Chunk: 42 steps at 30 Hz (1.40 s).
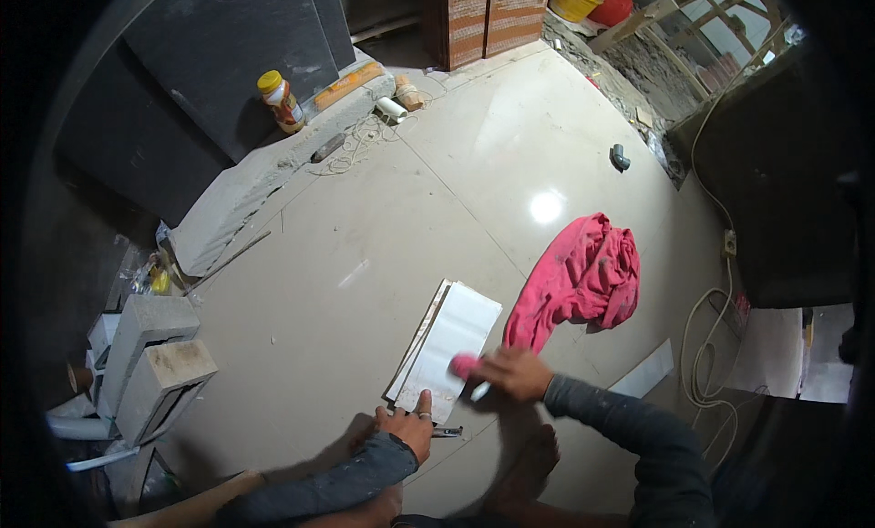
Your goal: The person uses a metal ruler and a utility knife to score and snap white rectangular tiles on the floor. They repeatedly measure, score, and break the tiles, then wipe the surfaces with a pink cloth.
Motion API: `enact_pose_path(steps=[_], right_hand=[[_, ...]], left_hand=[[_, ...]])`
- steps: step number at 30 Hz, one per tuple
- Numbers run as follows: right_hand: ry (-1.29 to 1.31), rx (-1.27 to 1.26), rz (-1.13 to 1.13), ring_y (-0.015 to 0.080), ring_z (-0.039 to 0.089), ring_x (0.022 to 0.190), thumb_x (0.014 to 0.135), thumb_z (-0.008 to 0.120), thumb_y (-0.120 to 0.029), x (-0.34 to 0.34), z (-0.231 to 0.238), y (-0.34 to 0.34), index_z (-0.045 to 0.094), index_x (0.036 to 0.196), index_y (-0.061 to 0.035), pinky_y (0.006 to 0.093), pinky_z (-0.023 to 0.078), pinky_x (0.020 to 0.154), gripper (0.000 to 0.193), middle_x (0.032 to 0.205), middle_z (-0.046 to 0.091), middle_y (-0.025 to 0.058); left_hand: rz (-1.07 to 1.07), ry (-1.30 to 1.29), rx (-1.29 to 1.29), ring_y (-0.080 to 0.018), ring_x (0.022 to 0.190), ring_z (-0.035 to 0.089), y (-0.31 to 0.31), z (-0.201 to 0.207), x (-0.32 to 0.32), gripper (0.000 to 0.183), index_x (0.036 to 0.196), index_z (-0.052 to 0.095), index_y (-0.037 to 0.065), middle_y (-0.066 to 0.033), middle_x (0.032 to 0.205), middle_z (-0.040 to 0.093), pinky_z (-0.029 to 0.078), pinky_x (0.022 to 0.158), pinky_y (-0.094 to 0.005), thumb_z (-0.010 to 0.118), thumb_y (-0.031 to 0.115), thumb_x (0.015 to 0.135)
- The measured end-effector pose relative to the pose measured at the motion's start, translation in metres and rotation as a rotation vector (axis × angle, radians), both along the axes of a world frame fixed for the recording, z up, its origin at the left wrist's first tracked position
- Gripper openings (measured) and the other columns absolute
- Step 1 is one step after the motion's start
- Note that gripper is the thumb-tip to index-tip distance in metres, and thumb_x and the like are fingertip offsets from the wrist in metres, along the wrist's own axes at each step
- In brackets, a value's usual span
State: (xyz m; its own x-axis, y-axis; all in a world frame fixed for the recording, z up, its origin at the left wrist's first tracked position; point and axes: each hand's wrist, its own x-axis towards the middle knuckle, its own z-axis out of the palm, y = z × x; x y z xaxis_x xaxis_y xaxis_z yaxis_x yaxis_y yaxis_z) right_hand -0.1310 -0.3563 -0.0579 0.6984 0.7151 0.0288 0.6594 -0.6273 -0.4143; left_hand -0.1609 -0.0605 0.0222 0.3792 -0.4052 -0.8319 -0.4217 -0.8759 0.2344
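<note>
A small stack of white rectangular tile pieces [460,323] lies on the floor in front of me. My left hand [406,429] rests at the stack's near end, one finger stretched out on the top piece and fingers apart. Beside that hand is a small metal tool [447,431], partly hidden, its kind unclear. My right hand [519,373], slightly blurred, is closed round one end of a pink cloth [583,277]. A wad of the cloth pokes out ahead of its fingers, over the top piece's near right side. The rest of the cloth lies bunched on the floor beyond.
Grey blocks [150,382] stand at left. A yellow-lidded jar [281,99] sits on a ledge near tangled string [360,145]. A grey pipe elbow [620,157] lies far right. A cable [706,346] and a white strip [643,370] lie at right; my bare foot [536,464] is near.
</note>
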Motion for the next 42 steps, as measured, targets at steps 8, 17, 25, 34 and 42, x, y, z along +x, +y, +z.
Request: enact_pose_path(steps=[8,17,25,34,42], right_hand=[[0.168,-0.052,-0.123,0.0296,0.067,0.098,0.084,0.067,-0.02,0.004,0.005,-0.022,0.06,0.142,-0.0131,0.0412,0.058,0.077,0.059,0.117,0.064,0.0094],[0.113,-0.064,-0.183,0.0272,0.066,0.093,0.085,0.066,-0.019,0.011,0.015,-0.016,0.056,0.147,-0.0172,0.0405,0.058,0.077,0.063,0.109,0.062,0.0077],[0.19,0.075,-0.026,0.0292,0.068,0.095,0.088,0.064,-0.014,-0.002,0.01,-0.011,0.059,0.144,-0.0189,0.0434,0.058,0.073,0.057,0.11,0.066,0.0071],[0.064,-0.004,0.012,0.0306,0.068,0.095,0.087,0.068,-0.021,-0.016,0.014,0.001,0.058,0.145,-0.0144,0.0458,0.058,0.081,0.059,0.117,0.067,0.0085],[0.218,-0.109,-0.098,0.0313,0.07,0.096,0.085,0.067,-0.017,-0.02,0.018,-0.002,0.059,0.144,-0.0181,0.0423,0.06,0.077,0.06,0.125,0.068,0.0085]], left_hand=[[0.04,0.059,-0.006,-0.0349,0.117,0.067,0.001,0.007,0.005,0.09,0.168,0.015,-0.002,-0.018,0.117,0.077,0.036,0.102,-0.0705,0.061,0.02,0.094],[-0.012,0.004,0.019,-0.0322,0.112,0.069,-0.001,0.008,0.004,0.102,0.167,0.017,-0.003,-0.0146,0.114,0.077,0.041,0.098,-0.0632,0.073,0.024,0.086],[0.023,0.053,0.003,-0.0348,0.114,0.068,-0.003,0.015,0.01,0.099,0.166,0.016,-0.005,-0.02,0.116,0.076,0.039,0.102,-0.0643,0.071,0.022,0.089],[-0.001,0.059,0.042,-0.0337,0.113,0.069,-0.005,0.014,0.013,0.101,0.167,0.016,-0.005,-0.0188,0.113,0.077,0.04,0.103,-0.0632,0.072,0.023,0.087],[-0.009,0.05,0.034,-0.0345,0.114,0.069,-0.006,0.013,0.014,0.101,0.167,0.015,-0.005,-0.0201,0.112,0.077,0.041,0.102,-0.0633,0.071,0.023,0.088]])
